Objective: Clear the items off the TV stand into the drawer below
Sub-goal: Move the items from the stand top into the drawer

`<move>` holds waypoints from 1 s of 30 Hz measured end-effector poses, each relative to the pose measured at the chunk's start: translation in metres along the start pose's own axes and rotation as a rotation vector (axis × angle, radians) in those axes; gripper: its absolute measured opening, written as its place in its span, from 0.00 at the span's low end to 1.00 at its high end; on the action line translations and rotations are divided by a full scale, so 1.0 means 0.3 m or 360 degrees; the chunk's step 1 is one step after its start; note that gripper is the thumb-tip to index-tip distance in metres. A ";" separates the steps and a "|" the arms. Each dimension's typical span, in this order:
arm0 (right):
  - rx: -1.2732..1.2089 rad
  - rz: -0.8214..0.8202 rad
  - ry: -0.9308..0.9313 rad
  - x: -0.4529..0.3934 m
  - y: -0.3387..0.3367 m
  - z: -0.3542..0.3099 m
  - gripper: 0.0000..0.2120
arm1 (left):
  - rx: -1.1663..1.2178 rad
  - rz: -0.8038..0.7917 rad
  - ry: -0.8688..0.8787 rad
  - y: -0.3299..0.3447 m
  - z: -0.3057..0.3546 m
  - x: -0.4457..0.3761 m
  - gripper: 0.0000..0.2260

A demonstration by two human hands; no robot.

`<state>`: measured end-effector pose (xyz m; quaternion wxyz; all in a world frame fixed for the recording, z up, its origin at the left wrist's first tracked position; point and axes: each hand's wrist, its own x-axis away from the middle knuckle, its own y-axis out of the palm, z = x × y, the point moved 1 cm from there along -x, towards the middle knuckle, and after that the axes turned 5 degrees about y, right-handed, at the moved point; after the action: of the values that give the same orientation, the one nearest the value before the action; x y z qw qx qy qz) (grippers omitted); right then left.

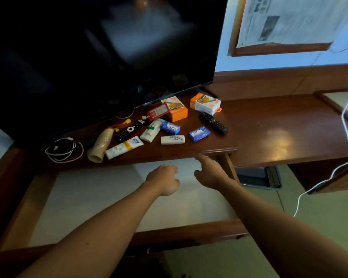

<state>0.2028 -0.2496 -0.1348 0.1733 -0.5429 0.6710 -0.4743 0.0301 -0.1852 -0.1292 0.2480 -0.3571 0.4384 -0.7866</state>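
Grip none: both hands [165, 178] empty above open drawer [100, 197].

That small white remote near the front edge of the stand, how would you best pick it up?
Pinch the small white remote across its two long edges at the middle, coming from above. It lies flat, buttons up, with bare wood around it, so fingers fit on both sides. The right hand, hovering over the open drawer just below, looks nearest.

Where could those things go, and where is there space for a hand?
The open drawer shows a bare pale floor between its wooden sides, under both hands. The stand top is bare right of the black remote. Between the coiled white cable and the blue soap bar, items crowd together.
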 end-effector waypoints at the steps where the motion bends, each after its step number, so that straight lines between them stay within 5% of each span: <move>1: -0.0024 0.0034 -0.0022 -0.012 -0.024 -0.005 0.29 | 0.0014 0.0048 0.0010 -0.018 0.007 -0.024 0.23; 5: -0.0086 0.0129 -0.0051 -0.091 -0.109 -0.034 0.22 | 0.0081 0.0167 0.0060 -0.096 0.010 -0.122 0.21; 17: -0.0191 0.0245 0.0065 -0.295 -0.267 -0.048 0.21 | 0.0055 0.0337 0.0110 -0.254 -0.030 -0.394 0.19; 30: 0.0205 0.0422 0.0036 -0.745 -0.370 0.025 0.17 | -0.0179 0.0484 0.0080 -0.362 0.085 -0.776 0.23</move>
<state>0.3494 -0.0491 -0.1100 0.2612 -0.4320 0.7070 -0.4954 0.1864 0.0189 -0.1061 0.3328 -0.2802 0.5370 -0.7227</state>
